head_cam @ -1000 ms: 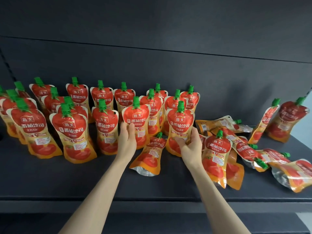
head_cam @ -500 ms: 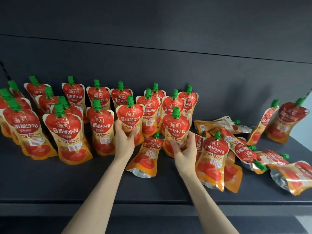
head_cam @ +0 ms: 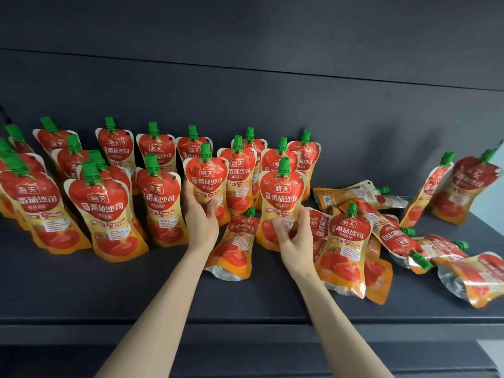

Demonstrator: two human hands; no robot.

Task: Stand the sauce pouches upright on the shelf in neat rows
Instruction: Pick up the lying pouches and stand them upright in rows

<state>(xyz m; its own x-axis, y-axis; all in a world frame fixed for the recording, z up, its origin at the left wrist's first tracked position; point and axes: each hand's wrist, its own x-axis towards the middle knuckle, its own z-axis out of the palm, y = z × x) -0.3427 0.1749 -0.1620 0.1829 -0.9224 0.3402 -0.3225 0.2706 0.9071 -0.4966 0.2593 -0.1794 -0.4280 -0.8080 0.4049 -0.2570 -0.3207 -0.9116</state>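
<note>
**Inspector A:** What is recorded of the hands?

**Inspector B:** The left hand (head_cam: 200,222) is found curled round the lower half of a green-capped tomato sauce pouch (head_cam: 206,178), with the thumb laid across its front. That pouch is held upright in the front row, near the middle of the shelf (head_cam: 81,290). The right hand (head_cam: 296,241) is closed round the waist of a second pouch (head_cam: 282,195), likewise held upright, a little to the right of the first.

**Inspector A:** How is the remaining stock placed?

**Inspector B:** Standing pouches (head_cam: 109,208) are ranged in rough rows from the shelf's left edge to its middle, and the back row is set close to the rear panel (head_cam: 354,118). One fallen pouch (head_cam: 236,246) is seen lying between the two hands, cap pointed toward the back. Toward the right edge a heap of toppled pouches (head_cam: 395,236) is noted, overlapped at mixed angles. Two leaning pouches (head_cam: 463,186) are propped against the rear panel near the back right corner.
</note>
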